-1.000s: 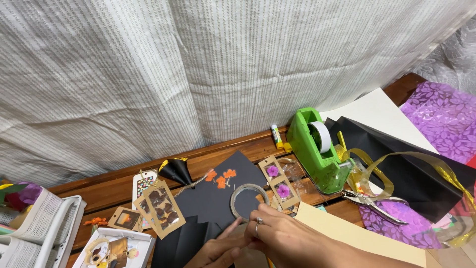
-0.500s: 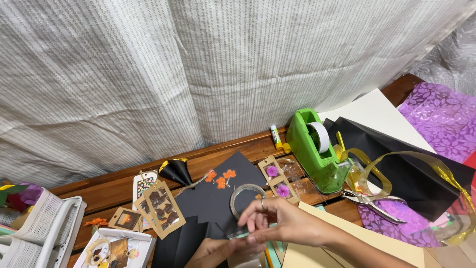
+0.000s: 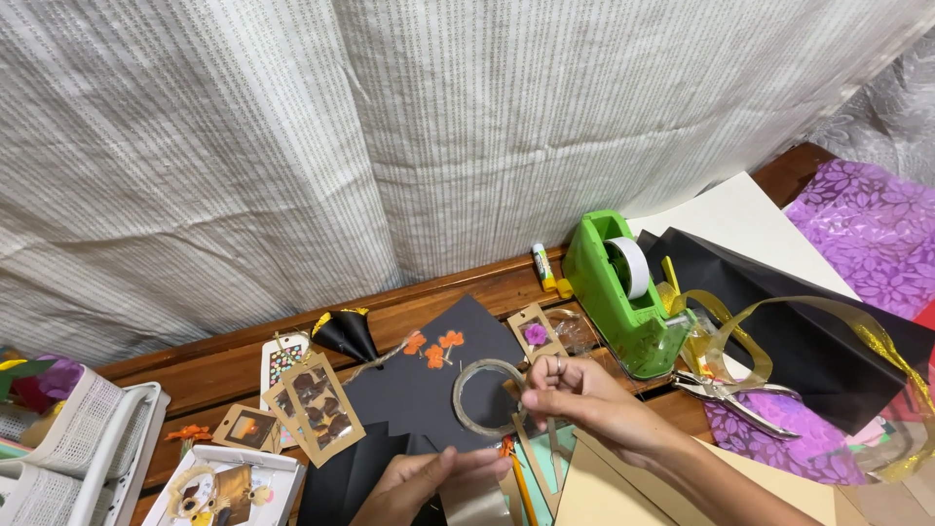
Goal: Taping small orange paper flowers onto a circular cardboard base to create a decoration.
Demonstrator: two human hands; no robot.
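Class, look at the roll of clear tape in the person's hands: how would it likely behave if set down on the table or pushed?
The roll of clear tape is a thin ring, so on edge it would probably roll or tip flat. It looks nearly used up, so likely light. The right hand pinches its rim while the left hand holds a strip, which probably clings.

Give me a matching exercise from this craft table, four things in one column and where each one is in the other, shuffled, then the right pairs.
Things:
1. tape roll
2. tape dispenser
3. glue stick
4. pliers

Places:
A. lying on purple patterned paper at the right
B. at the foot of the curtain, left of the green thing
C. pinched by the right hand
D. standing on the wooden table, left of the black paper sheet

Pairs: 1-C, 2-D, 3-B, 4-A
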